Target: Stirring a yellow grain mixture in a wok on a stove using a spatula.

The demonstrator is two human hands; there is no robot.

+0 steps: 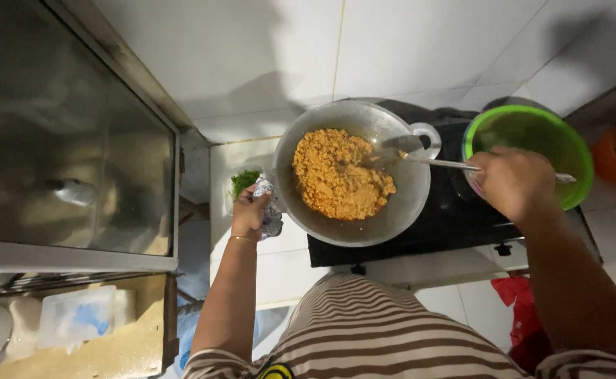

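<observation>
Wok (350, 224) w/ orange-brown food (339, 175) sits on black stove (455, 217). Left hand (250, 214) grips wok rim via cloth (271, 210); right hand (513, 184) is closed on metal spatula (420, 160), blade in food, near green bowl (533, 133).

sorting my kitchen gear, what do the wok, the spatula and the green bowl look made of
Wok: dull grey metal, likely aluminium, with soft sheen. Spatula: shiny metal, probably steel, with bright glints. Green bowl: looks plastic, with a vivid, uniform, slightly translucent rim.

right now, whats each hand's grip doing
left hand: closed on a cloth at the wok rim
right hand: closed on the spatula handle
</observation>
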